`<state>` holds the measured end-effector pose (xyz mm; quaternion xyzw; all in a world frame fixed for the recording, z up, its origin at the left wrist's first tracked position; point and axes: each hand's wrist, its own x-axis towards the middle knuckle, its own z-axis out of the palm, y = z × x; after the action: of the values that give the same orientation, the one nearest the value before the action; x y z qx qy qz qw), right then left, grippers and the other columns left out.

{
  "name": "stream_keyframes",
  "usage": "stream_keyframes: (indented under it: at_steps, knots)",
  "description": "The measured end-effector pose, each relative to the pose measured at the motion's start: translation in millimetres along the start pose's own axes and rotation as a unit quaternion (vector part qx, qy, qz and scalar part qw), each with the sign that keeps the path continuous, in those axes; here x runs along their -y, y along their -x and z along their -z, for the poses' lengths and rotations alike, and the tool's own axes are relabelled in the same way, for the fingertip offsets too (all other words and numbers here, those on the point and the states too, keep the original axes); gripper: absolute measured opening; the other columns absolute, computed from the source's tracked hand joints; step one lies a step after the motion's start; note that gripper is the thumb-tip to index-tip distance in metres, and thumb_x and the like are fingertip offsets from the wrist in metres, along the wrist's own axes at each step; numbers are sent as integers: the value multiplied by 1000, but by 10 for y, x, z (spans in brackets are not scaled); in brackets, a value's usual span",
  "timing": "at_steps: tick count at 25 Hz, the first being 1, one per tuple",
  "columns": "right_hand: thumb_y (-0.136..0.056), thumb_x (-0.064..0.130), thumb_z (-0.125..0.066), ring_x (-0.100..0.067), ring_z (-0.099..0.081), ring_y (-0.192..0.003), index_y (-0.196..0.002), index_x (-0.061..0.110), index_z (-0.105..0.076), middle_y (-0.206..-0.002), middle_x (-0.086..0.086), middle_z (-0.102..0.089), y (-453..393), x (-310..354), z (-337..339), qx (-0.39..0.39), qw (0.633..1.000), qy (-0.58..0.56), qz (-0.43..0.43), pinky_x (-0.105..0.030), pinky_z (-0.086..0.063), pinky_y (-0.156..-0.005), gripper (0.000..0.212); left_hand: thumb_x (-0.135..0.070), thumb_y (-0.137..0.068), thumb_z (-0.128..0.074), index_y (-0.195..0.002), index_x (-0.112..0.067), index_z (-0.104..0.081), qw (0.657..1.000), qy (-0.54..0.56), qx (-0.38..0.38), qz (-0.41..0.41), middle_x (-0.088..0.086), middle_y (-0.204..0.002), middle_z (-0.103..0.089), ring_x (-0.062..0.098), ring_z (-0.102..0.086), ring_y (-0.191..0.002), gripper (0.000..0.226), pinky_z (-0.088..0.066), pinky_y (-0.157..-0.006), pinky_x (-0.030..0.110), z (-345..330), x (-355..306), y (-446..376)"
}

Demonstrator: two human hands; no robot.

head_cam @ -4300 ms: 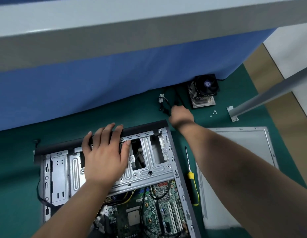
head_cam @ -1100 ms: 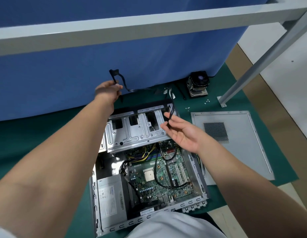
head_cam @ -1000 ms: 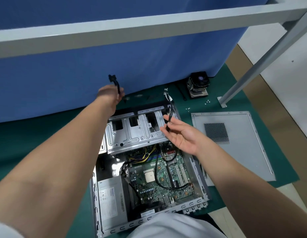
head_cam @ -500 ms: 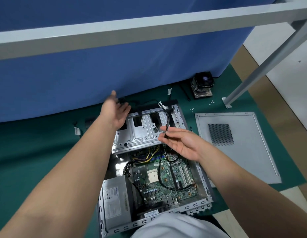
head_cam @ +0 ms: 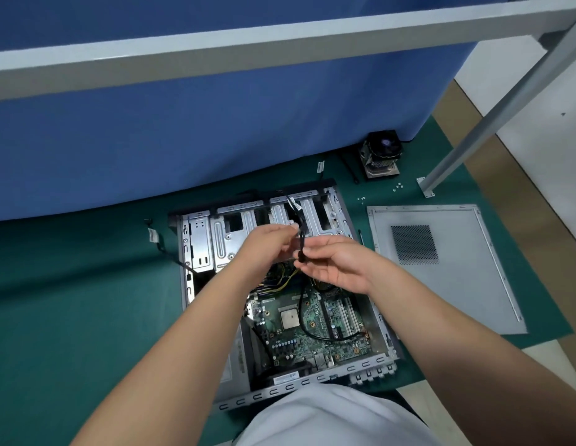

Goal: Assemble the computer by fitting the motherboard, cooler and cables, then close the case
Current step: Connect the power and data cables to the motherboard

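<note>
Over the open case [head_cam: 370, 362], above the motherboard [head_cam: 312, 326], we've got the thin black cable [head_cam: 300, 239] pinched by both hands — left hand [head_cam: 269, 249] and right hand [head_cam: 336, 263] — light, floppy, prob. fragile at the pins, so we'd grip the connector body, not the wire.

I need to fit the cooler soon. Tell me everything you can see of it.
The black-fan CPU cooler with metal fins sits upright on the green mat at the foot of the blue partition, beyond the open case's far right corner. Its dark round fan faces up above a stack of silvery fins on a flat metal base. Neither hand touches it; small screws lie just right of it.
</note>
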<state>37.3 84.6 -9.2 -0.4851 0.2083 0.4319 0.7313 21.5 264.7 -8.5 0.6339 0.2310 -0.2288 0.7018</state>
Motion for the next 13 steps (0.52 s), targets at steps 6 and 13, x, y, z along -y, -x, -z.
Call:
stream_keyframes:
  at_steps: [6,13]
  knots:
    - [-90,-6,-68,-29,-76,-92,-120,-6,-62,-100,-22,-74,117,-110,-46,-21,999,31,15,-24,-61,-68,31,-10,-90,-77,-100,0,-75,999,-33,-24,-18,1,-85,-75,15,-65,-76,14,-56,-69,25,-95,-4,96]
    - [-88,1,-76,-29,-77,-94,-111,-5,-70,-99,-22,-76,247,-295,-46,-60,990,125,4,-27,-62,-73,24,-20,-86,-84,-97,-11,-78,988,-135,-61,-42,2,-94,-76,15,-66,-84,15,-54,-87,33,-99,89,226]
